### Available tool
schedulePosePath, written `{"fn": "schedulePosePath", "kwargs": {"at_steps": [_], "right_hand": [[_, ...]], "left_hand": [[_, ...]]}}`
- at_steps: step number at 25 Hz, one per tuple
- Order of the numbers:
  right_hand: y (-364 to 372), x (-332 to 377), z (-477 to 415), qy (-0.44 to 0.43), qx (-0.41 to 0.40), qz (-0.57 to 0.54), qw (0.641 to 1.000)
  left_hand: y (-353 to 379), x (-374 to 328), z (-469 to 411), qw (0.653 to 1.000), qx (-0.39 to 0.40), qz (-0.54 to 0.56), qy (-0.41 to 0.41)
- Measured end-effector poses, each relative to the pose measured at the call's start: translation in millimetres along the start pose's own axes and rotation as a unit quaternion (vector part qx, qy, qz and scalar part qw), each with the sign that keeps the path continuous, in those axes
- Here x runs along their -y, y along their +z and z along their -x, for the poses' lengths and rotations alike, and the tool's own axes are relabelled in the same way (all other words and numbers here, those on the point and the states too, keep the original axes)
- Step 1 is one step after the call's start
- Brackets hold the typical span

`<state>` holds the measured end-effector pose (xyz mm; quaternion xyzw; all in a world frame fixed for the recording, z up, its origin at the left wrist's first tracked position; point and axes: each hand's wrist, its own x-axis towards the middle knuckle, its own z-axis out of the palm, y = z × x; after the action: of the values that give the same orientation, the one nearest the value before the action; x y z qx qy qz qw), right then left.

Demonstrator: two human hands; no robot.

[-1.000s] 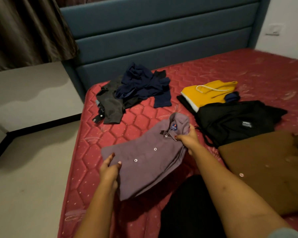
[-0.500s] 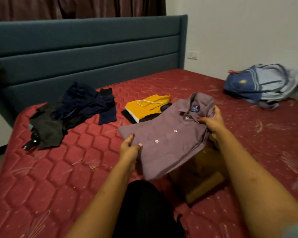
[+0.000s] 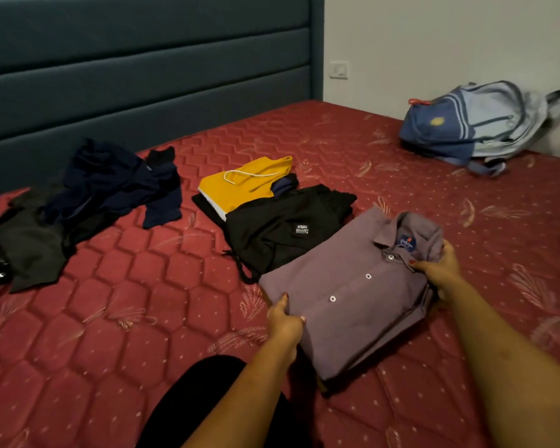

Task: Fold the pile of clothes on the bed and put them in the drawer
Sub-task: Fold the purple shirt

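Status at inspection: folding is part done and nothing has reached the drawer, which is not in view. The purple shirt (image 3: 353, 292) is folded, buttoned front up, and sits low over the near right part of the bed (image 3: 143, 318); whether it rests fully or is held just clear cannot be told. The left hand (image 3: 285, 321) grasps its lower left edge, thumb on top and fingers curled beneath. The right hand (image 3: 440, 270) grasps the collar end the same way. Just beyond the shirt, touching its far edge, lies a folded black garment (image 3: 282, 234), and behind that a folded yellow garment (image 3: 246, 182) on another dark piece. Well apart on the left, near the headboard (image 3: 143, 76), a navy garment (image 3: 110, 182) and a dark grey garment (image 3: 26, 247) lie crumpled and unfolded, overlapping each other. A blue backpack (image 3: 485, 121) leans at the far right against the wall. Judgement: roughly half the folding is complete; at least two items are left to fold, and all transfer to the drawer is outstanding.
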<state>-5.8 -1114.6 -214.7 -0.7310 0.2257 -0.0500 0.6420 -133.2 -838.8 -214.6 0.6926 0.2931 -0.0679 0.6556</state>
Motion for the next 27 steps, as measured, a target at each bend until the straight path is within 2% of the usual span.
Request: {"fn": "schedulePosePath", "kwargs": {"at_steps": [2,4,5,7,9,12,16,21,24,26,27], "right_hand": [[5.1,-14.4,-4.6,0.042,-0.046,0.017,0.998],[13.5,-16.3,-3.5,0.076,-0.115,0.166,0.976],[21.3,-13.9,1.6,0.058,-0.152,0.262,0.951],[44.2,-7.0,15.6,-0.058,-0.185,0.386,0.902],[69.3,-6.3,25.5,-0.136,-0.139,0.431,0.881],[87.3,-28.1,31.4,-0.122,-0.02,0.502,0.856],[93.2,-47.9,27.9,-0.13,-0.017,0.514,0.848],[98.4,-59.0,22.0,-0.131,-0.035,0.53,0.837],[98.8,-58.5,18.2,-0.115,-0.008,0.536,0.837],[95.6,-50.1,19.2,-0.096,0.009,0.547,0.832],[93.5,-46.7,24.1,-0.115,0.001,0.552,0.826]], "left_hand": [[-1.0,4.8,-2.0,0.996,-0.025,-0.085,0.014],[-3.6,3.2,-0.3,0.97,-0.073,-0.224,0.058],[-3.6,2.6,1.9,0.944,-0.09,-0.303,0.096],[2.3,-2.6,5.4,0.887,-0.092,-0.406,0.201],[16.4,-10.2,5.1,0.84,-0.037,-0.46,0.287],[29.5,-8.9,-7.7,0.783,0.046,-0.533,0.317],[17.9,11.6,-33.9,0.774,0.082,-0.584,0.23],[17.3,18.9,-37.8,0.777,0.074,-0.58,0.232],[18.1,16.3,-37.3,0.777,0.088,-0.586,0.213],[13.5,9.0,-36.8,0.763,0.112,-0.607,0.194],[8.0,3.4,-35.9,0.752,0.123,-0.619,0.189]]}}
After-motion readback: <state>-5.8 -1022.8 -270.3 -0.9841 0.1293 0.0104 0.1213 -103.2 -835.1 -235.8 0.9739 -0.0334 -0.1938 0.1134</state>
